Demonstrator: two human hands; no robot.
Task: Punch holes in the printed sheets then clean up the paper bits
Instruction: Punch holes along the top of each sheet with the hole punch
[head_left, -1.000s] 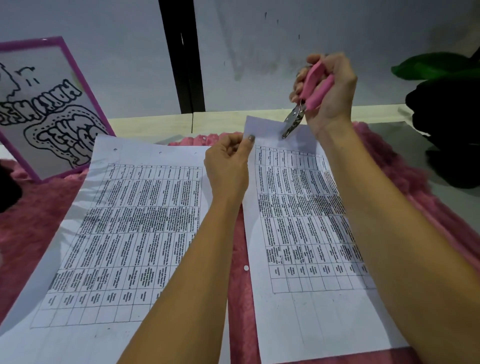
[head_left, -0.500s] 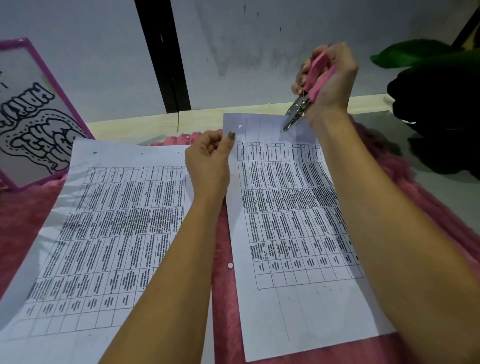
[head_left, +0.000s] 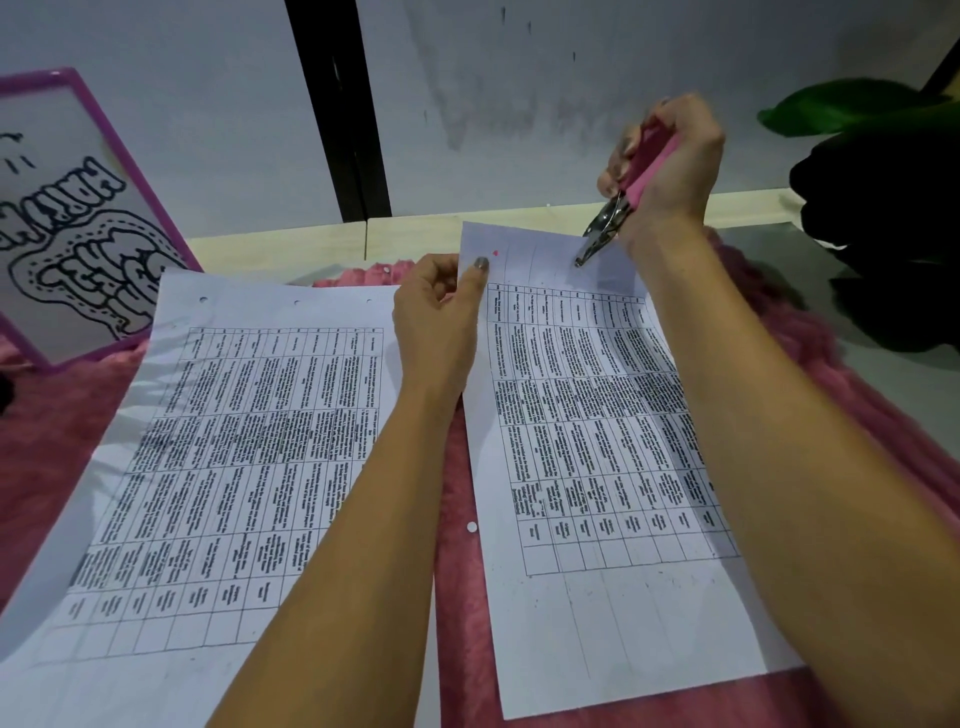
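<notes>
**Two printed sheets on rug, punch over the right one**

Two sheets lie side by side on a fluffy pink rug (head_left: 457, 649), with a strip of rug showing between them.

- Left hand (head_left: 441, 322): the thumb and curled fingers pinch the left edge of the white right-hand printed sheet (head_left: 597, 415), close to its far corner.
- Right hand (head_left: 670, 171): the fingers are wrapped tight round the pink handles of the plier-type metal hole punch (head_left: 623, 197), held above the sheet's far edge. The steel nose points down at the top margin. I cannot tell whether it touches the paper.
- One punched hole (head_left: 495, 253) sits in that margin, just beside the left thumb, with pink showing through it.
- The white left-hand printed sheet (head_left: 234, 441) lies flat, with three holes along its far margin. The left forearm crosses over its near right part.
- One round white paper bit (head_left: 471, 527) lies on the rug, just beside the right-hand sheet's left edge.
- A purple-framed whiteboard (head_left: 78, 223) with outlined black lettering leans at far left. A green leaf (head_left: 857, 109) is at far right.
</notes>
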